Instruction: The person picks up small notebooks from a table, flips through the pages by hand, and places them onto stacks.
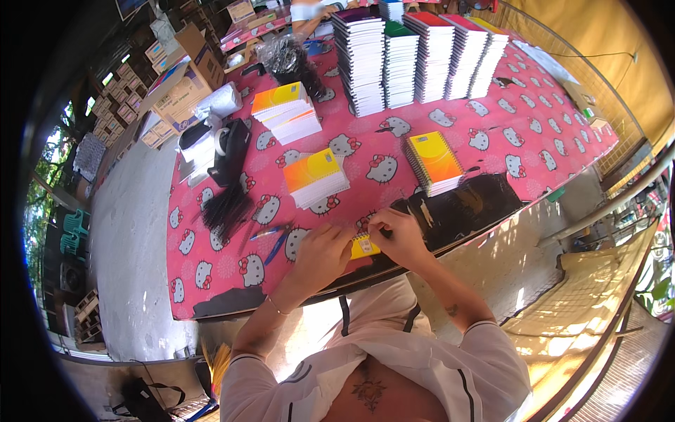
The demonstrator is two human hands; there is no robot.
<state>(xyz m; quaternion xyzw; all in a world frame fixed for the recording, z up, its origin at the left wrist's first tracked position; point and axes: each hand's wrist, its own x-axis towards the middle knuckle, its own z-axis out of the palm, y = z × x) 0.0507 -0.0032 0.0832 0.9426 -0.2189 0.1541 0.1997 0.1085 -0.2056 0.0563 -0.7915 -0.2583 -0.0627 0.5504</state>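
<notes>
At the table's near edge lies a small yellow notebook [365, 247], partly covered by my hands. My left hand [322, 254] is closed on its left side, fingers curled over the edge. At the top right, along the binding, my right hand [403, 238] is pinched; what sits between the fingertips is too small to tell. Left of my left hand are blue-handled pliers [275, 244] and a heap of thin black binding coils [227, 211]. Beyond my hands lie a stack of orange-yellow covers and pages [316, 177] and a short pile of spiral notebooks [434, 162].
Tall stacks of spiral notebooks [360, 67] stand at the back. Another orange-yellow stack [287, 112], a black plastic bag [287, 63], a black device [228, 151] and a cardboard box [186, 88] are at the left. Another person's arm [307, 24] shows at the far side.
</notes>
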